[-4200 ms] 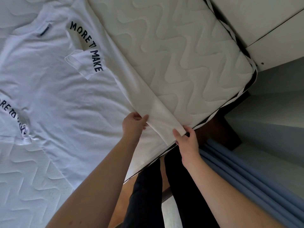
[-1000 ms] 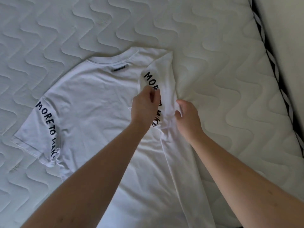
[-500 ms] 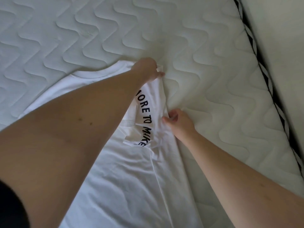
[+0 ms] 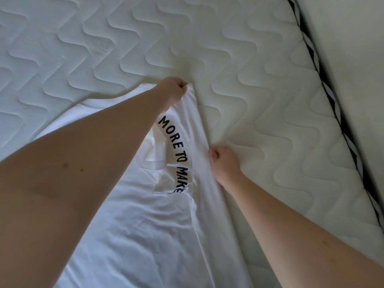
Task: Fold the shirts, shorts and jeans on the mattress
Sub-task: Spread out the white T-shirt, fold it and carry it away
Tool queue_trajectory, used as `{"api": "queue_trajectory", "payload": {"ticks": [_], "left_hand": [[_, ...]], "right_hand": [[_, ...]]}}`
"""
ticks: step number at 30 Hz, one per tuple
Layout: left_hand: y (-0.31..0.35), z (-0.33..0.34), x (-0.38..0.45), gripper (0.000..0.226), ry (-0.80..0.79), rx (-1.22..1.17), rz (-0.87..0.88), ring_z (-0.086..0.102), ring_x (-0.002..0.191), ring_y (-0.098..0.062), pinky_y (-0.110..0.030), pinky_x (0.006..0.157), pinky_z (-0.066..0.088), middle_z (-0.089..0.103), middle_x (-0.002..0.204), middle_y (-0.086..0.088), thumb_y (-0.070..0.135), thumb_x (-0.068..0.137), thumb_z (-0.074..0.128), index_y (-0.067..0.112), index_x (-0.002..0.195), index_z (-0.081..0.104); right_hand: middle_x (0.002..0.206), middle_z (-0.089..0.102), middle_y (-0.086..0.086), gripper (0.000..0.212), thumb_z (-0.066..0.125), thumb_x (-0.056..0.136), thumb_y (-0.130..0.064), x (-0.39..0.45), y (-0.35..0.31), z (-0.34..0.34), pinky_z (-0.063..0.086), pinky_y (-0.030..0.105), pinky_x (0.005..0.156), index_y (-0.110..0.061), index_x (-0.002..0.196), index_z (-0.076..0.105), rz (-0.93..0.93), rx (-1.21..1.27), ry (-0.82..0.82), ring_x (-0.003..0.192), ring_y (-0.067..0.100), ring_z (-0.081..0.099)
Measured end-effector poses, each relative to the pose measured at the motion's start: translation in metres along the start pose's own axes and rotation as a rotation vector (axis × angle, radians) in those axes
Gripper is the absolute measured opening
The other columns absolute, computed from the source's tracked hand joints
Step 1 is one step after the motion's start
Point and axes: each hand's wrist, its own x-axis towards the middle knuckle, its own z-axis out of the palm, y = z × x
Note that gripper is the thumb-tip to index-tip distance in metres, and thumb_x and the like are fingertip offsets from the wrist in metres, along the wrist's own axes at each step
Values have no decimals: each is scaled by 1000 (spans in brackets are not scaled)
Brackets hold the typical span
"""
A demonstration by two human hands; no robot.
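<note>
The quilted mattress point(image 4: 259, 84) stretches bare beyond the shirt toward the top and left of the view, and on the right a wide strip of it lies open between the shirt's folded side and the mattress edge, which is marked by a black-and-white trim point(image 4: 324, 88) running diagonally down the right; past that trim is a pale wall point(image 4: 353, 48). The white shirt point(image 4: 145, 235) lies flat on the mattress in the lower middle and left of the view, much of it hidden under the left forearm. Its right side is folded inward, so the sleeve with the dark lettering "MORE TO MAKE" point(image 4: 175, 154) rests on top of the body of the shirt. The left hand point(image 4: 173, 91) reaches across the shirt and pinches the fabric at the top corner of the fold, near the shoulder, with curled fingers. The right hand point(image 4: 223, 163) is closed on the folded side edge lower down, at the level of the sleeve, with the mattress just beside it on the right. The shirt's long axis runs from the bottom of the view up toward the top, leaning slightly left, with the collar end farthest from the person.
</note>
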Motion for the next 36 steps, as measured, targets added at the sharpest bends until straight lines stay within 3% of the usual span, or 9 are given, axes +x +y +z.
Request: {"api": "queue_trajectory", "payload": {"ticks": [3,8,11,16,18,21,27,31,36], "left_hand": [[17,-5,-1,70,-109,132,-42,45,133,-30,-38,104,34,48,146,-8,59,90,59,13,142,50],[30,-2,3,88,-238,355,-94,41,138,-33,-44,114,32,41,152,-12,57,80,72,10,147,40],[23,1,8,75,-136,167,-108,51,126,-31,-37,99,40,50,143,-9,49,84,72,10,143,46],[5,15,8,38,36,-31,1,53,73,-15,-25,65,42,56,81,4,36,90,69,13,120,64],[5,18,6,24,32,0,42,57,78,-17,-26,70,48,58,91,2,32,91,68,18,110,66],[3,16,0,37,34,-28,122,54,97,-14,-23,80,45,54,108,6,26,87,73,19,120,59],[-13,7,-8,26,141,10,228,56,69,-3,-7,49,41,62,88,12,12,89,65,20,114,60],[-18,4,-7,28,239,81,245,61,88,-14,-19,68,45,62,97,6,27,90,67,19,116,60],[-6,-1,3,53,178,533,348,39,126,-25,-36,106,28,43,134,-5,46,84,70,29,132,54]], "right_hand": [[111,62,17,36,46,103,-30,-2,-2,0,37,27,80,-2,110,67,-6,44,18,104,31,59],[90,66,20,39,57,97,-34,-7,-4,-5,40,35,69,3,91,66,-32,82,-16,84,35,60],[86,63,12,32,54,99,-32,-7,-3,-3,39,32,66,-5,88,66,-9,71,-23,78,29,58],[104,59,19,35,39,105,-24,-2,0,-4,34,31,73,0,97,63,8,32,-30,94,31,55],[100,61,17,38,40,105,-28,-2,-2,-3,40,33,78,0,95,64,10,62,-31,93,31,56],[66,53,4,43,59,94,-44,-7,-5,-3,35,30,56,-13,65,53,-19,79,-23,61,19,48],[93,56,12,28,47,101,-32,-4,-4,1,35,31,69,-14,82,58,5,-51,-9,86,28,53],[119,55,20,36,32,107,-21,-1,-3,-1,36,35,90,1,116,59,2,-93,-14,111,33,51],[88,56,13,39,40,105,-30,-4,-3,-3,36,34,70,-2,86,60,-9,8,-36,86,29,52]]}}
